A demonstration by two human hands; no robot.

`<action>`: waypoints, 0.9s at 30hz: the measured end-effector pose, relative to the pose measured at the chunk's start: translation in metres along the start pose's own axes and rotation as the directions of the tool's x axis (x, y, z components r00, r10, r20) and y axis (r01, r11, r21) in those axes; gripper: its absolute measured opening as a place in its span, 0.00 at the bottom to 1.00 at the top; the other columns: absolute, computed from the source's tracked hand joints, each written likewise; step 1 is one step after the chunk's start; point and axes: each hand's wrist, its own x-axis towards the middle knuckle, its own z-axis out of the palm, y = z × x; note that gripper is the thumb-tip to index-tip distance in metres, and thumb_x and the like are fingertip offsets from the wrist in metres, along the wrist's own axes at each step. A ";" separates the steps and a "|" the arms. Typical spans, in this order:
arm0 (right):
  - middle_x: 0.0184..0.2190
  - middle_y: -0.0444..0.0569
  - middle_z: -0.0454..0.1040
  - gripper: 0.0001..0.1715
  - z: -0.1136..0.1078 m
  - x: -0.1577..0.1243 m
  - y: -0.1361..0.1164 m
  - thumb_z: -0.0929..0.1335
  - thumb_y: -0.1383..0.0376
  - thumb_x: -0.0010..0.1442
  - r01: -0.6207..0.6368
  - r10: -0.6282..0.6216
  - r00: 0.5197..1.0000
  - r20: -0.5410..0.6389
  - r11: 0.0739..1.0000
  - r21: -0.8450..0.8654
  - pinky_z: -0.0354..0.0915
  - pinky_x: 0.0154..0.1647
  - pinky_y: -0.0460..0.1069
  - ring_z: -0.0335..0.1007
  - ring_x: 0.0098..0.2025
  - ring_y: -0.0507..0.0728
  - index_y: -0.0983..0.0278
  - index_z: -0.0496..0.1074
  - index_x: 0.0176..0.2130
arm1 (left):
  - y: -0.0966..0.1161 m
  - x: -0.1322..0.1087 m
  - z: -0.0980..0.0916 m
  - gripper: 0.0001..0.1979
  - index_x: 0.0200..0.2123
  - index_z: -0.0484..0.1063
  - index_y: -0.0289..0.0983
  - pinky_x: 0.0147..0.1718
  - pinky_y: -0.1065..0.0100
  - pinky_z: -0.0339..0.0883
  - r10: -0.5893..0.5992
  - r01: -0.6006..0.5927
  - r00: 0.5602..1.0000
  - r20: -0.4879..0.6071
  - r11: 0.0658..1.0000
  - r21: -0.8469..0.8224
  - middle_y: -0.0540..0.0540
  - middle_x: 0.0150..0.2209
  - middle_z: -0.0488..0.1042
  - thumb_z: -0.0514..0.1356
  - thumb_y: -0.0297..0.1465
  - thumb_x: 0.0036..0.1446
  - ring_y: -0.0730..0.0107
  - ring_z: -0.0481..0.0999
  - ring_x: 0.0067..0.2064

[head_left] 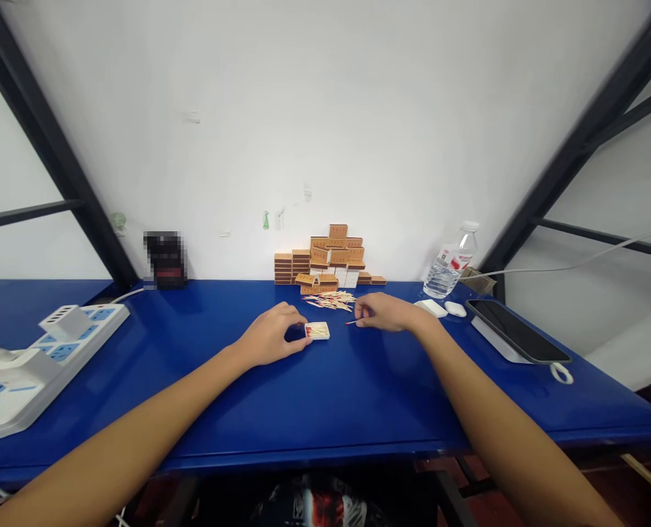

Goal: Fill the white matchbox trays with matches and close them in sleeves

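The left hand [274, 335] grips by its end a small white tray [321, 338] with matches [317, 331] on the blue counter [325, 402] — the right hand [384, 312] pinches one single match [351, 322], near the loose pile [332, 300].

Close work, blue desk [314, 410].
Mid-frame, the left hand [273, 334] holds a white tray [319, 338] of matches [318, 331]; right of it, the right hand [385, 312] pinches one match [350, 322].

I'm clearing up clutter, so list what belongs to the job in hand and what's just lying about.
Apparently in use:
white tray of matches, at left hand
match in right hand
loose matches
stacked matchboxes

Apparently lying about:
power strip
plugs
water bottle
phone
small white items
black object
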 end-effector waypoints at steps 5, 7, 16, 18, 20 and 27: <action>0.34 0.51 0.79 0.05 0.006 0.003 -0.010 0.68 0.69 0.64 0.077 -0.076 0.997 -0.018 0.993 0.088 0.62 0.33 0.47 0.72 0.33 0.55 0.66 0.76 0.36 | -0.001 0.000 0.001 0.12 0.46 0.78 0.40 0.48 0.58 0.71 0.002 -0.002 1.000 -0.011 1.000 0.006 0.44 0.44 0.79 0.64 0.40 0.64 0.58 0.75 0.48; 0.33 0.49 0.78 0.07 0.011 0.002 -0.026 0.67 0.66 0.66 0.182 -0.171 0.981 -0.095 0.976 0.117 0.61 0.33 0.47 0.70 0.32 0.54 0.66 0.74 0.37 | -0.002 0.000 0.002 0.12 0.46 0.78 0.40 0.48 0.58 0.71 0.003 -0.003 1.000 -0.021 1.000 0.010 0.44 0.44 0.79 0.64 0.40 0.64 0.58 0.75 0.48; 0.31 0.46 0.73 0.10 0.025 0.003 -0.058 0.66 0.64 0.69 0.352 -0.329 0.910 -0.251 0.935 0.052 0.56 0.33 0.47 0.65 0.32 0.53 0.64 0.74 0.37 | 0.000 -0.001 0.002 0.12 0.46 0.78 0.40 0.47 0.58 0.71 0.024 -0.023 0.999 -0.022 1.000 0.006 0.43 0.44 0.79 0.64 0.40 0.64 0.57 0.75 0.48; 0.32 0.48 0.75 0.10 0.021 0.006 -0.045 0.65 0.64 0.70 0.267 -0.253 0.911 -0.325 0.964 0.001 0.56 0.34 0.47 0.67 0.33 0.54 0.64 0.74 0.37 | -0.001 -0.001 0.002 0.12 0.47 0.78 0.40 0.47 0.58 0.71 0.023 -0.023 1.000 -0.021 1.000 0.007 0.43 0.45 0.79 0.64 0.40 0.64 0.57 0.75 0.48; 0.34 0.50 0.76 0.10 0.018 0.010 -0.029 0.66 0.64 0.69 0.142 -0.152 0.919 -0.365 0.988 -0.054 0.55 0.34 0.47 0.68 0.34 0.54 0.65 0.74 0.36 | -0.001 -0.001 0.002 0.13 0.47 0.78 0.40 0.47 0.58 0.71 0.015 -0.015 1.000 -0.016 1.000 0.011 0.43 0.45 0.79 0.64 0.40 0.64 0.57 0.75 0.48; 0.36 0.50 0.78 0.10 0.023 0.023 0.006 0.69 0.60 0.68 0.046 -0.078 0.943 -0.323 0.993 -0.105 0.56 0.35 0.46 0.70 0.36 0.55 0.64 0.76 0.39 | -0.002 -0.001 0.002 0.13 0.47 0.78 0.40 0.47 0.58 0.72 0.017 -0.017 1.000 -0.015 1.000 -0.002 0.43 0.44 0.79 0.64 0.41 0.64 0.57 0.75 0.48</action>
